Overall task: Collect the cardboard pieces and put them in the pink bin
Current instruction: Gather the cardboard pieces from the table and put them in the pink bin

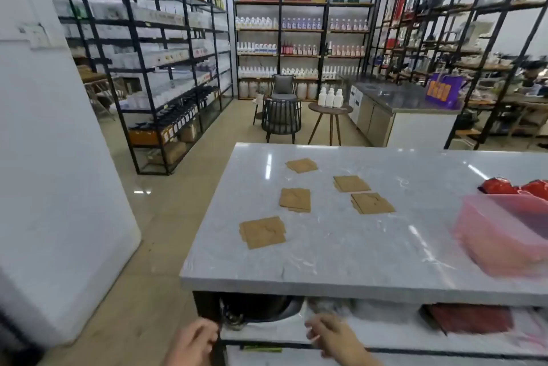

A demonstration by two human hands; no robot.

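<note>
Several flat brown cardboard pieces lie spread on the grey marble table (341,253): one at the near left (262,231), one in the middle (295,199), one at the far side (301,165), and two towards the right (351,183) (372,203). The translucent pink bin (501,235) stands on the table's right side, blurred. My left hand (192,342) and my right hand (335,339) hang low below the table's front edge, both holding nothing, fingers loosely apart, well short of the cardboard.
Red packets (516,186) lie behind the bin. Under the tabletop a shelf holds a dark bowl (258,306) and a red item (471,318). A white pillar (44,158) stands at the left; black shelving racks, chairs (281,116) and a small round table (329,109) fill the room beyond.
</note>
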